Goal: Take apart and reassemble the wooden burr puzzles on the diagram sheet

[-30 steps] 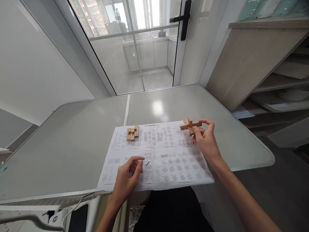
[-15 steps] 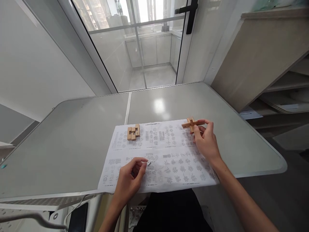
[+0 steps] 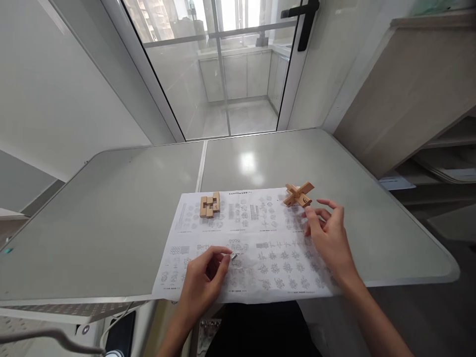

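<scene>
A wooden cross-shaped interlocking puzzle rests at the far right edge of the printed sheet. My right hand is just to its near right, with thumb and forefinger apart and nothing between them. My left hand hovers over the near middle of the sheet, fingers curled and thumb close to the forefinger. Right at those fingertips shows a small grey sliver, too small to name; whether it is pinched or lies on the paper is unclear. A second wooden block puzzle, squarish and flat, sits at the sheet's far left.
The sheet lies on a grey table with a seam across it. Behind stands a glass door with a black handle. Wooden shelves rise at the right. A dark phone-like object is below the table's front left.
My right hand has let go of the cross-shaped puzzle and drawn back toward me and to the right. The puzzle now stands turned on the sheet. My left hand has hardly moved.
</scene>
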Demonstrator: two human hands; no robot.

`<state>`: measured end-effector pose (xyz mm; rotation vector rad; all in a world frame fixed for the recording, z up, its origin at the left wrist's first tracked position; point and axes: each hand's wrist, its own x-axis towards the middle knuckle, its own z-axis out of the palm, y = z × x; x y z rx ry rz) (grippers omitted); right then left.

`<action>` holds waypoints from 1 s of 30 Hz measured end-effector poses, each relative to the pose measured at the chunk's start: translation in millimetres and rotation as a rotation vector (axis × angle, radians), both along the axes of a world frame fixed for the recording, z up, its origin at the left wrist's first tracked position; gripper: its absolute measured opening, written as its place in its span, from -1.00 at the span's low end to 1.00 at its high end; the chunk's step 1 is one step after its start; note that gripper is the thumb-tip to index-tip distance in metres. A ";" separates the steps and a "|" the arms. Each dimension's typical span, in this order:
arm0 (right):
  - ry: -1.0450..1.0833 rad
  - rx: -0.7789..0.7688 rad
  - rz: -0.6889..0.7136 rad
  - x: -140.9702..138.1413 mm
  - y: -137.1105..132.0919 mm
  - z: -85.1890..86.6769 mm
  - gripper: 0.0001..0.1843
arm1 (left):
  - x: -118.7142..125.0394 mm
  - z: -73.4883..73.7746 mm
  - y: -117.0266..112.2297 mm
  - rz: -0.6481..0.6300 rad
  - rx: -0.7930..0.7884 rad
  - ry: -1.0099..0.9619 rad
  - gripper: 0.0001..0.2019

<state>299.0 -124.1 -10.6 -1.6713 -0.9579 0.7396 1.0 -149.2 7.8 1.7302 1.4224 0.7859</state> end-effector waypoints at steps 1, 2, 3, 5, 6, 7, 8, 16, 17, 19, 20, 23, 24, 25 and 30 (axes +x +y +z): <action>0.044 -0.006 -0.007 -4.5 -6.3 0.0 -0.48 | -0.5 -0.9 0.0 0.003 0.002 0.003 -0.76; 0.077 -0.003 -0.020 -9.3 -12.8 -0.3 -0.48 | -1.0 -1.5 -0.1 0.005 0.002 0.007 -0.76; 0.103 0.000 -0.017 -14.2 -19.0 -0.9 -0.49 | -1.3 -1.7 -0.2 0.006 -0.001 0.011 -0.75; 0.113 -0.004 0.043 -22.3 -29.6 -2.6 -0.54 | -1.5 -1.1 -0.3 0.007 -0.011 0.015 -0.75; 0.085 -0.013 0.082 -24.9 -33.5 -3.7 -0.57 | -1.3 -0.2 -0.3 0.007 -0.016 0.017 -0.75; 0.042 -0.028 0.132 -26.4 -36.3 -4.8 -0.61 | -0.9 0.9 -0.3 0.009 -0.020 0.018 -0.75; -0.001 -0.040 0.176 -26.9 -38.2 -5.8 -0.63 | -0.3 2.1 -0.2 0.014 -0.022 0.017 -0.74; -0.085 -0.028 0.271 -23.2 -38.8 -11.7 -0.64 | 6.2 8.3 -2.0 0.098 -0.018 -0.025 -0.73; -0.086 -0.024 0.270 -23.7 -38.8 -11.9 -0.64 | 6.4 9.3 -2.5 0.114 -0.026 -0.034 -0.72; -0.089 -0.018 0.267 -24.6 -39.0 -11.4 -0.64 | 5.9 12.9 -2.3 0.143 -0.044 -0.048 -0.70; -0.090 -0.016 0.268 -25.0 -39.1 -10.8 -0.64 | 5.2 15.7 -1.0 0.158 -0.048 -0.048 -0.69; -0.088 -0.013 0.276 -25.7 -39.5 -8.3 -0.63 | 2.1 25.7 11.5 0.201 0.023 0.028 -0.72; -0.084 -0.013 0.282 -25.8 -39.6 -7.6 -0.62 | 1.0 28.3 19.1 0.217 0.082 0.083 -0.73; -0.080 -0.011 0.287 -25.9 -39.6 -7.2 -0.62 | 0.2 29.7 28.4 0.229 0.157 0.150 -0.73; -0.060 0.006 0.310 -26.2 -39.0 -8.2 -0.60 | 1.2 15.9 84.2 0.245 0.344 0.317 -0.50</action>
